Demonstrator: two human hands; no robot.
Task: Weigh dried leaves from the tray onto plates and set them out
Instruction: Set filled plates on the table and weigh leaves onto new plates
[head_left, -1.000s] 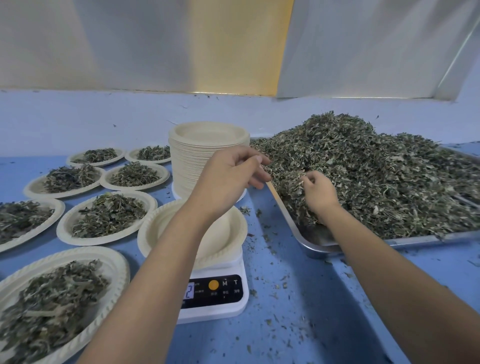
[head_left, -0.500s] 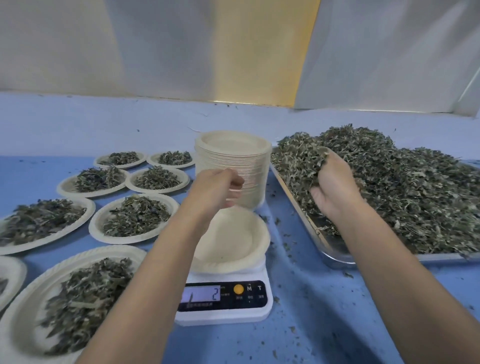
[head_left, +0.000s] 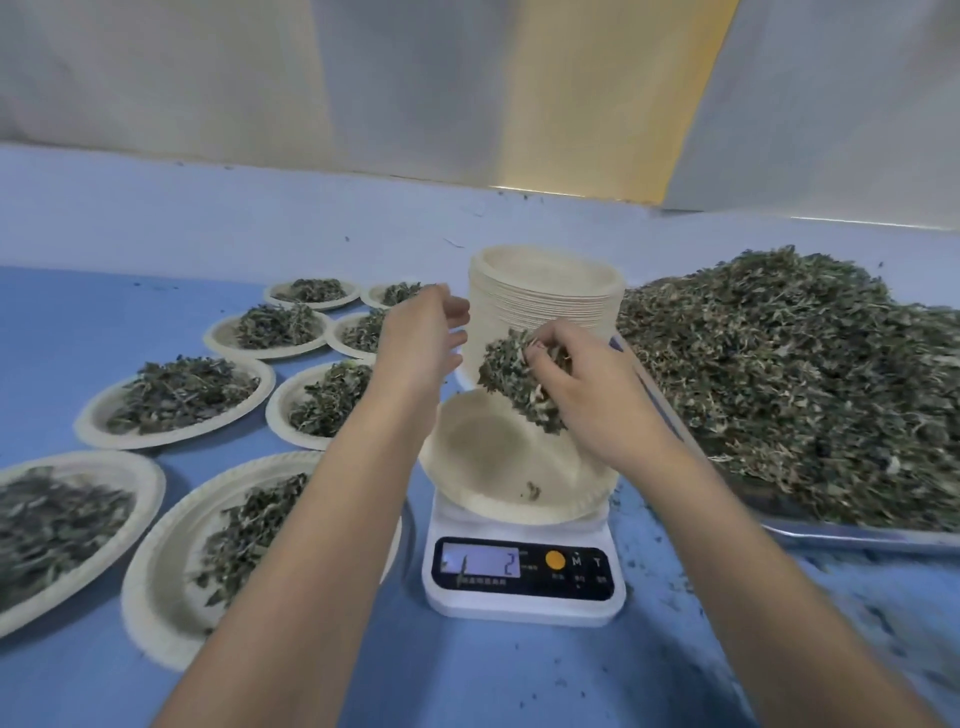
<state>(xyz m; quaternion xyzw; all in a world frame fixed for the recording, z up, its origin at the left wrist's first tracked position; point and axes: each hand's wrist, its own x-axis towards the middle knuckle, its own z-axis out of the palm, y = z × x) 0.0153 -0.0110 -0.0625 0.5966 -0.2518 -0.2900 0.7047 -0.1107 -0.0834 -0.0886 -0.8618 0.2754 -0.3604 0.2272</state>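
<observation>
Cream plates (head_left: 93, 422) at nine o'clock carry dark green leaves (head_left: 182, 389) on a blue table (head_left: 467, 675). The white scale (head_left: 519, 612) has a black panel (head_left: 571, 584) and orange button (head_left: 555, 560). The tray (head_left: 857, 538) is silver.

From my head, one wide-angle view forward and down, close over the scale (head_left: 522, 577) on the table (head_left: 519, 680)

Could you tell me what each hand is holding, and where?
The right hand grips a clump of dried leaves by its upper part, above the plate; the left hand holds nothing.
</observation>
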